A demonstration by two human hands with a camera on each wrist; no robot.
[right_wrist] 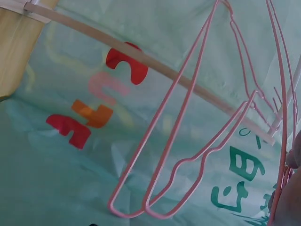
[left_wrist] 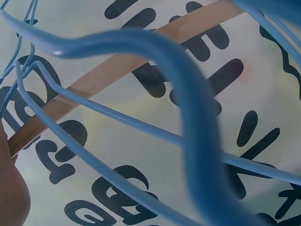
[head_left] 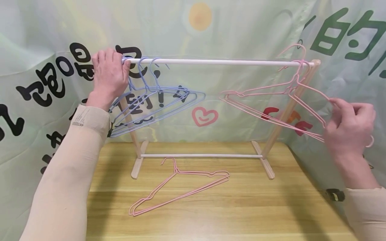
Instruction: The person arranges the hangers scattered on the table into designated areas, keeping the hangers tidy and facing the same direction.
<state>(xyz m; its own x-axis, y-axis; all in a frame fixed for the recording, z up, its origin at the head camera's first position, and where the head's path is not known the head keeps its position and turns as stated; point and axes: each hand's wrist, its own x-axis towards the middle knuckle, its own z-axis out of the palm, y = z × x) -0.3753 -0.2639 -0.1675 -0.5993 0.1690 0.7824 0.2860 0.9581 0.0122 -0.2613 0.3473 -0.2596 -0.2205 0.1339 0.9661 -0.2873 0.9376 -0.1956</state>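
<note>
My left hand (head_left: 110, 72) grips the left end of the white top rail (head_left: 211, 62) of a small clothes rack. Several blue hangers (head_left: 159, 89) hang by their hooks close beside that hand; a blue hanger (left_wrist: 200, 117) looms large in the left wrist view. At the rack's right end, my right hand (head_left: 349, 129) pinches the shoulder of a pink hanger (head_left: 313, 89). This hanger's hook rises above the rail. More pink hangers (right_wrist: 141, 146) hang next to it, their lower bars reaching toward my right hand. Whether the hand touches them is unclear.
Two overlapping pink hangers (head_left: 187, 172) lie on the wooden table (head_left: 241, 214) in front of the rack. The rack has wooden side posts (head_left: 275, 129), flat feet (head_left: 263, 160) and a white lower bar (head_left: 199, 155). A printed cloth (head_left: 241, 30) surrounds the table behind and beside it.
</note>
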